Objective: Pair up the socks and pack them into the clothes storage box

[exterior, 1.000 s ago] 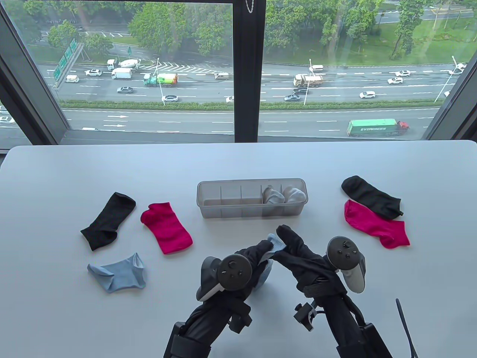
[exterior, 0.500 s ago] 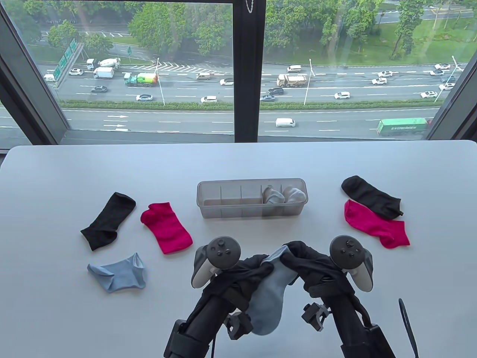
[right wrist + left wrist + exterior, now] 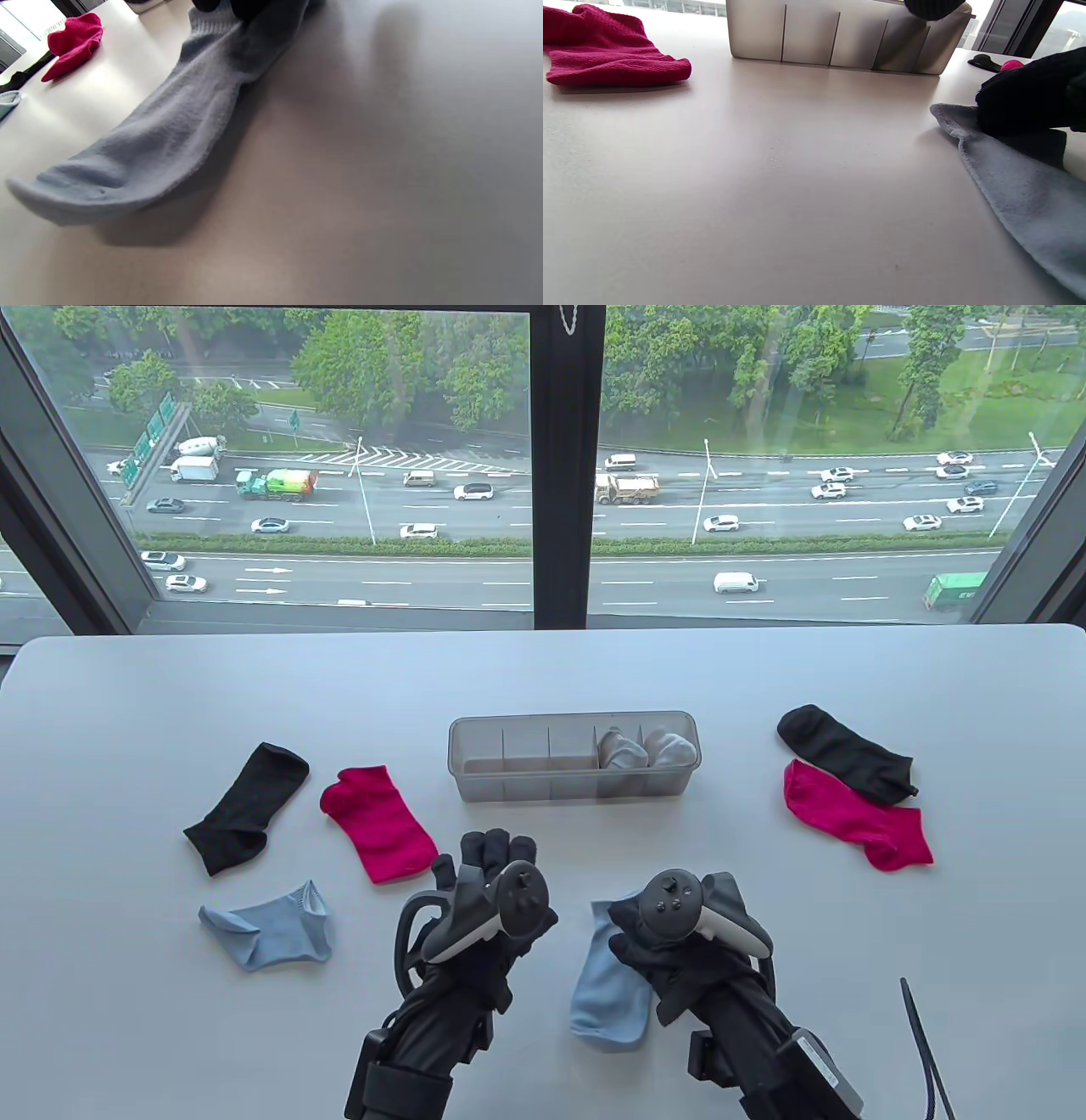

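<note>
Two light blue socks are what matters here, and they sit well apart. From the table view, the right hand [image 3: 670, 937] has its grip on the cuff end of one blue sock [image 3: 609, 994], which lies flat on the bench [image 3: 543, 678] with its long axis running from the hand back toward the near edge. Its partner, the crumpled blue sock [image 3: 270, 931], lies off to the left, past the left hand [image 3: 488, 891], so the left hand is clearly the nearer one to fetch it, I'd say. That left hand holds nothing; whether its fingers are straight or curled I can't really tell. The storage box [image 3: 573, 793] sits just beyond both hands, with two pale bundles in its right-hand compartments. In the left wrist view the bench ahead is bare, the held sock [image 3: 1022, 203] over at the right with the other hand's fingers on it. The right wrist view shows that sock [image 3: 169, 140] stretched flat away from the fingers at the top edge.
</note>
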